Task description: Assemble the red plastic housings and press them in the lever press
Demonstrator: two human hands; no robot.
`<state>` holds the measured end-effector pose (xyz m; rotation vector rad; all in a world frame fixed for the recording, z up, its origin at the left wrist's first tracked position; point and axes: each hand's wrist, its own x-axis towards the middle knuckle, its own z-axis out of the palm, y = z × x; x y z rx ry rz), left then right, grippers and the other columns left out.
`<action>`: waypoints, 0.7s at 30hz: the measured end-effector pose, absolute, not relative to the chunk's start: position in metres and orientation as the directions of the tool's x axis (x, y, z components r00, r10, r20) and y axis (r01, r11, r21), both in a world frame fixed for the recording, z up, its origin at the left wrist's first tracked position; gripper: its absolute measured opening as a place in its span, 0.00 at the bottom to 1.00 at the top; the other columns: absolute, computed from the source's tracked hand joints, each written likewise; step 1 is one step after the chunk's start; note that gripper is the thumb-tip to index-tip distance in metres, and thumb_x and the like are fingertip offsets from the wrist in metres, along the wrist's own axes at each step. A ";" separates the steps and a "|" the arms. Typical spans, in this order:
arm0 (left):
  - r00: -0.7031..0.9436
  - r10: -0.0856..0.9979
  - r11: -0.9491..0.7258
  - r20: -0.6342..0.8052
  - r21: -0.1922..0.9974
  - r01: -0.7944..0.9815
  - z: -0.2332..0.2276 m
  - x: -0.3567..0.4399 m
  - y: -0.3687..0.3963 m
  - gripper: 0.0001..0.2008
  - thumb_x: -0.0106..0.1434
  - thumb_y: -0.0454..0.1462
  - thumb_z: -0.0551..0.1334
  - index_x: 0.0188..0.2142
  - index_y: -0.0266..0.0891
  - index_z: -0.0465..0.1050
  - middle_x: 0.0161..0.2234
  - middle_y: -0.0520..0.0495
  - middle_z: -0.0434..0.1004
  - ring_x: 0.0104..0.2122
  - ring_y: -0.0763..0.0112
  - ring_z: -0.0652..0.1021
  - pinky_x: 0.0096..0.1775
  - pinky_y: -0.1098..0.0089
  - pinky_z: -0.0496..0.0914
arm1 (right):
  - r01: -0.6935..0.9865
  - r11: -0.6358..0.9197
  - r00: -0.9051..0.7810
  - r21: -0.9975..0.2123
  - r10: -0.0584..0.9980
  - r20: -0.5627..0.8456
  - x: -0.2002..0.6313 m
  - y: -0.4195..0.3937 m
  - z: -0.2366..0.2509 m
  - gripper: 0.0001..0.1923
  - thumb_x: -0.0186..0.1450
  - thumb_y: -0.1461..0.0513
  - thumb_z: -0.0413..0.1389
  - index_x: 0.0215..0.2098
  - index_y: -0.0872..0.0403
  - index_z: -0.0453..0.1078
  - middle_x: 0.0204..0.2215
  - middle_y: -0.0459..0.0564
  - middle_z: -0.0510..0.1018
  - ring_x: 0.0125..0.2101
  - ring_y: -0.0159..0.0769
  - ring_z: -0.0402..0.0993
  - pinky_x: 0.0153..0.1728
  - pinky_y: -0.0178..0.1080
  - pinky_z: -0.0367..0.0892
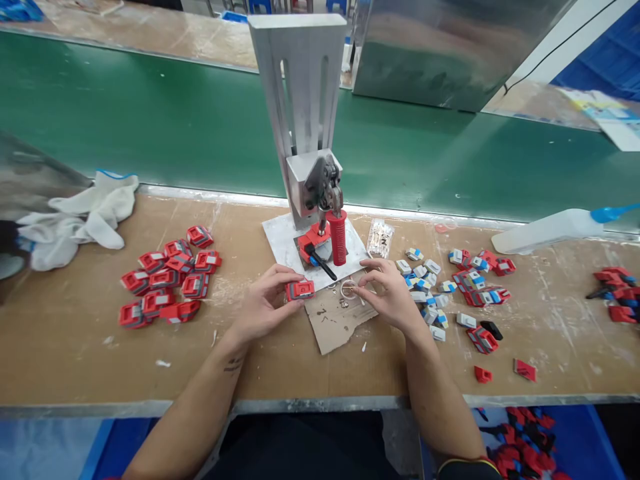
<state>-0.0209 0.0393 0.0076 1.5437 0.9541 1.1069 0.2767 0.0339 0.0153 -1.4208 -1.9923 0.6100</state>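
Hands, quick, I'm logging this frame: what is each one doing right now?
Left hand: closed on a red plastic part, pinched at the fingertips.
Right hand: fingertips pinched over small metal pieces on the cardboard scrap; what it holds cannot be told.

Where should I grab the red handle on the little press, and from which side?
Take the red ribbed handle around its middle, coming from the right. It stands about upright and clear on that side, while the red part in the fixture crowds its left. The ribs probably help against slipping.
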 end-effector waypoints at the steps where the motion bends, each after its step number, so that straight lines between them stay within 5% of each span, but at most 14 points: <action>1: 0.281 0.943 -0.212 0.181 0.974 0.083 0.010 -0.024 0.039 0.13 0.63 0.42 0.73 0.47 0.43 0.83 0.43 0.43 0.80 0.42 0.64 0.81 0.45 0.64 0.78 | 0.659 0.312 -0.230 -0.684 0.950 0.212 0.277 0.034 0.014 0.06 0.67 0.56 0.66 0.34 0.47 0.77 0.53 0.53 0.82 0.56 0.48 0.76 0.57 0.57 0.71; 21: 0.307 0.950 -0.044 0.049 0.999 -0.024 0.022 -0.046 0.040 0.15 0.62 0.44 0.75 0.47 0.46 0.85 0.40 0.43 0.83 0.40 0.63 0.84 0.42 0.66 0.79 | 0.603 0.252 -0.190 -0.757 0.967 0.171 0.276 0.032 0.020 0.09 0.68 0.55 0.64 0.32 0.49 0.77 0.49 0.56 0.81 0.52 0.46 0.80 0.53 0.51 0.76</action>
